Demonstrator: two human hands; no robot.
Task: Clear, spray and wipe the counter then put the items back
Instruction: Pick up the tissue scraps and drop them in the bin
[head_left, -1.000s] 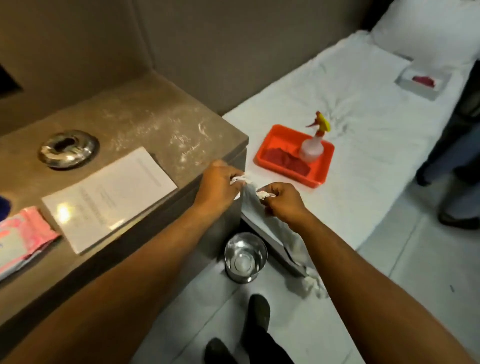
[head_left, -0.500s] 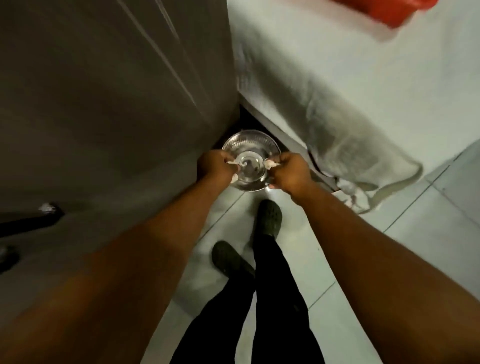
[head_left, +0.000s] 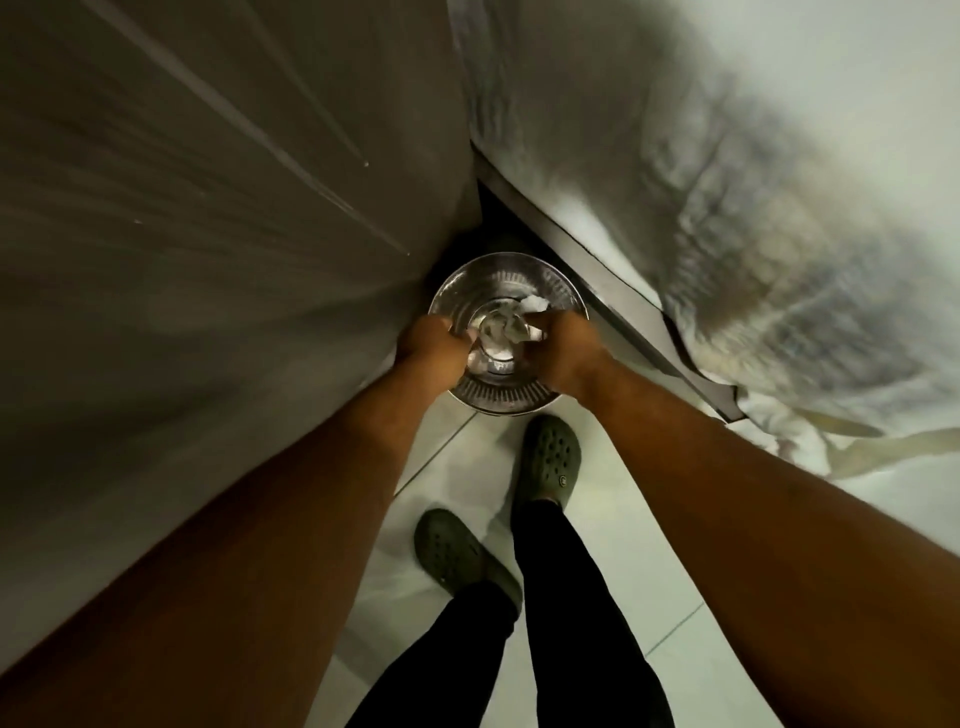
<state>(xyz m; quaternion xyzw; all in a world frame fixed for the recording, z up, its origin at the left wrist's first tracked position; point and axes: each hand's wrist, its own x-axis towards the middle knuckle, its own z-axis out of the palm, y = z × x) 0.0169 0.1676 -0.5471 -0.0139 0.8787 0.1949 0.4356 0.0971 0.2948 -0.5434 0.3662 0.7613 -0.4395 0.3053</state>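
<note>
I am looking straight down at a round shiny metal bin (head_left: 506, 401) on the floor, in the gap between the counter and the bed. My left hand (head_left: 430, 347) and my right hand (head_left: 563, 349) are both over its mouth, fingers closed. Crumpled white tissue (head_left: 511, 326) sits between the fingertips of both hands, above the inside of the bin. How much of it each hand pinches is hard to tell. The counter top and the items on it are out of view.
The grey side panel of the counter (head_left: 208, 218) fills the left. The white bedsheet (head_left: 779, 166) hangs over the bed edge on the right. My feet in dark green clogs (head_left: 551, 460) stand on pale floor tiles just behind the bin.
My view dropped from the counter top down to the floor. Both hands carried the tissue pieces from the counter's corner down over the bin, and are now closer above its mouth.
</note>
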